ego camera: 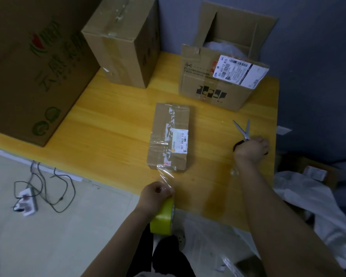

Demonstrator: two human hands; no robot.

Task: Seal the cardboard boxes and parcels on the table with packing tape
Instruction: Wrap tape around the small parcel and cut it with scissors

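Observation:
A small flat cardboard parcel point(169, 136) with a white label lies in the middle of the yellow table point(116, 124). A strip of clear tape point(165, 174) runs from its near end down to a yellow-cored tape roll point(163, 218), which my left hand point(155, 196) grips just off the table's front edge. My right hand point(252, 149) closes round the black handles of a pair of scissors point(243, 129) lying on the table to the right of the parcel, its blades spread and pointing away.
An open box point(218, 84) with a shipping label stands at the back right, a taped box point(124, 43) at the back middle, a large printed carton point(34, 62) at the left. A power strip with cables point(28, 200) lies on the floor. White plastic bags point(308, 196) sit at the right.

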